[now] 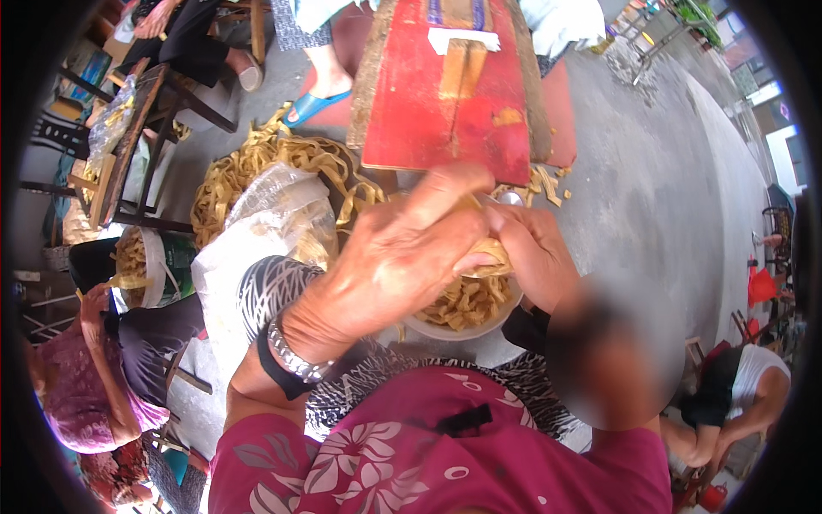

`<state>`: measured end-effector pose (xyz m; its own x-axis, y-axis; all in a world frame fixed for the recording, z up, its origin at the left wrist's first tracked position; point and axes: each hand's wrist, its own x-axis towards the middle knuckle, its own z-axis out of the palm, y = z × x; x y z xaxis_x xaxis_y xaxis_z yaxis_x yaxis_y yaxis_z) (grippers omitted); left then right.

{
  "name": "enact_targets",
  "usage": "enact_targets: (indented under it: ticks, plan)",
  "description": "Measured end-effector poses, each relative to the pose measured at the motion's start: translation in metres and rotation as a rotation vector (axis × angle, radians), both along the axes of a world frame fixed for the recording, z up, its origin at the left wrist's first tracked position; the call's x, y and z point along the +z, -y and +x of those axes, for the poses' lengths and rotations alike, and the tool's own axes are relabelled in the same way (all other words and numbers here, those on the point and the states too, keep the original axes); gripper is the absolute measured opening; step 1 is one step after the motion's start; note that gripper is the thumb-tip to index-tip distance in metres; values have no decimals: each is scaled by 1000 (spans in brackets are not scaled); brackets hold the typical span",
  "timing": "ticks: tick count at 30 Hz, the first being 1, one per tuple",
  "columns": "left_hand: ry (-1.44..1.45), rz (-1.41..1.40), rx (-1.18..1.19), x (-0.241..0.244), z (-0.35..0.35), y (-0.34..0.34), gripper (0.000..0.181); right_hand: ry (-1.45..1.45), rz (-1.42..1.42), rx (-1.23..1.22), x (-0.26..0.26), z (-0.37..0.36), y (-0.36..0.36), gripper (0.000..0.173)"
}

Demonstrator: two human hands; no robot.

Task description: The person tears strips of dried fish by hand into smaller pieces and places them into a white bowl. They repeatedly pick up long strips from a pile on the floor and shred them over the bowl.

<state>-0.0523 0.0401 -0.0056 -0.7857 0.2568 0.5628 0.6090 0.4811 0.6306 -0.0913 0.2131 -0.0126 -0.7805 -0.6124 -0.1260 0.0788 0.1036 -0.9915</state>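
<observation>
My left hand [392, 260], with a metal-banded watch [295, 353] and a black band at its wrist, meets my right hand [542, 247] above a pale bowl [443, 334]. Between them they pinch a folded yellow strip [491, 254], which looks like tofu skin. My fingers cover much of it. Its hold by the left fingers shows at the thumb; the right thumb and fingers press on its other side. Short folded yellow pieces [465, 305] fill the bowl below. Long loose strips [237, 173] lie heaped to the left, partly beneath a clear plastic bag [276, 202].
A red board [417, 122] on a bench lies ahead, bearing a wooden block [463, 67]. Beyond it are a person's legs and a blue sandal [318, 106]. On the left sit another person [96, 392], a bucket of pieces [151, 263] and a dark-legged table [138, 128].
</observation>
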Motion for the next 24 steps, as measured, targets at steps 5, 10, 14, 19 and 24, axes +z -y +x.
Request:
enact_targets:
  ticks: [5,10,14,19,24]
  plan:
    - [489,344,-93,2,-3,8,14,-218,44,13,5,1,-5,27]
    - [863,1015,-598,-3,-3,11,27,-349,-69,-38,-6,4,-11,28]
    - [271,381,-143,-11,-7,-5,25,-307,97,-95,-8,0,-15,31]
    - [401,225,-132,-14,-9,-9,30,-222,-17,-110,-5,2,-3,36]
    - [813,831,-339,-9,-8,-7,48,-183,-278,-155,-11,6,3,43]
